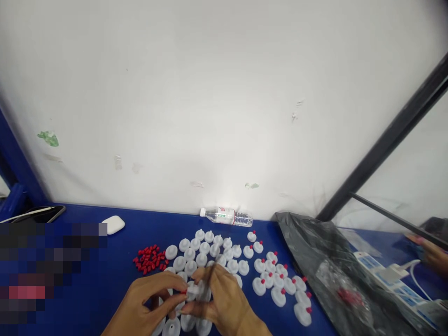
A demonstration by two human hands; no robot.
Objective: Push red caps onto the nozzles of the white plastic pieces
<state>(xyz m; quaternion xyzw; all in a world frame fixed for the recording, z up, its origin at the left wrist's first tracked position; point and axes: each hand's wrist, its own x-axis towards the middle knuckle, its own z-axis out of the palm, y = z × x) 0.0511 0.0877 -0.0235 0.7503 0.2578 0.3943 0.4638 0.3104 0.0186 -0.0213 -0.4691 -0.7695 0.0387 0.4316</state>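
Observation:
Between the thumb and fingers of my left hand (pixel 150 298) is a small red cap (pixel 184 292), mostly covered by the fingertips. My right hand (pixel 224 298) grips a white round plastic lid with a nozzle (pixel 201 294), its nozzle turned left against the red cap. Below and beyond both hands lie many white lids (pixel 191 267) without red on them. A pile of loose red caps (pixel 150 259) sits to the left of these. To the right, a group of white lids with red tips (pixel 278 281) is spread over the blue table (pixel 98 270).
A clear bottle (pixel 227 216) lies by the wall. Farther left are a white rounded case (pixel 114 225) and a phone (pixel 42 213) with a cable. At right, a dark plastic sheet (pixel 308 247), a clear bag (pixel 350 298), a power strip (pixel 381 275) and another person's hand (pixel 432 254).

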